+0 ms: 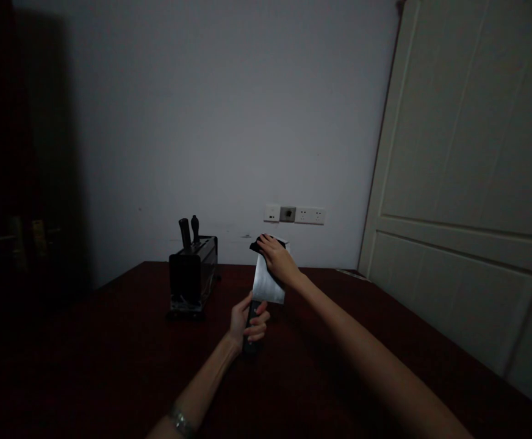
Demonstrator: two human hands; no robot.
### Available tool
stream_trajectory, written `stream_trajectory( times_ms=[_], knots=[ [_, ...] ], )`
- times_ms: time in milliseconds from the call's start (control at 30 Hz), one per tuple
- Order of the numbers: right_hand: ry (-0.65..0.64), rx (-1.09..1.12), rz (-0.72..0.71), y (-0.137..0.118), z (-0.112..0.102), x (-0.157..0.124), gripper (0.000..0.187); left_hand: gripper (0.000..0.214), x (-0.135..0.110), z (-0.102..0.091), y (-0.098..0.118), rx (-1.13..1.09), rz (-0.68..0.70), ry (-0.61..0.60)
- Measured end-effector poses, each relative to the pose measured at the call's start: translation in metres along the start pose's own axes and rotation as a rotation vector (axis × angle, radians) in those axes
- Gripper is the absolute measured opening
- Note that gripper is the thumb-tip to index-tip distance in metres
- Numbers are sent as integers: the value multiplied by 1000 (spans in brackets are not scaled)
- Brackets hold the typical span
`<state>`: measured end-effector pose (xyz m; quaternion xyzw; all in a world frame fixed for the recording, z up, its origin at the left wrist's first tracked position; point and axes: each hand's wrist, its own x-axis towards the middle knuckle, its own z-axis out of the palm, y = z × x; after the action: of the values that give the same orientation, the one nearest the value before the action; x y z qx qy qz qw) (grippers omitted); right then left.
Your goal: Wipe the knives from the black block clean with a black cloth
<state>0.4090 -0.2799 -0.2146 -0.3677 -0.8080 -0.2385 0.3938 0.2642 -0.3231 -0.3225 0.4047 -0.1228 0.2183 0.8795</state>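
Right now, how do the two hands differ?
The left hand curls around the cleaver handle; the right hand lies over a dark item at the cleaver's far end. The left arm wears a shiny band; the right arm shows none. Both are ungloved.

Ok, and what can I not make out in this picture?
In the head view:
Cleaver blade, far end: mostly covered by the right hand and the dark piece beneath it.
Dark piece's material: too dim.
Part of the cleaver handle: behind the left hand.
Whatever is below the two upright handles: hidden inside the black holder.
Right forearm, near end: cut off by the bottom edge.
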Motion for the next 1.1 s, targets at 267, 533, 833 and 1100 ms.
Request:
stream_trajectory(
  times_ms=[267,533,833,1100],
  knots=[
    [-76,69,-106,-19,-4,-23,36,42,0,-3,2,10,-8,-19],
    [45,67,13,-13,-4,-27,39,41,1,-5,-3,-13,-63,-36],
    [-6,92,-19,-6,-12,-42,48,44,1,-3,-3,-36,-38,-34],
    [24,101,65,-12,-10,-54,41,41,-1,-2,-2,-46,13,-16]
  ],
)
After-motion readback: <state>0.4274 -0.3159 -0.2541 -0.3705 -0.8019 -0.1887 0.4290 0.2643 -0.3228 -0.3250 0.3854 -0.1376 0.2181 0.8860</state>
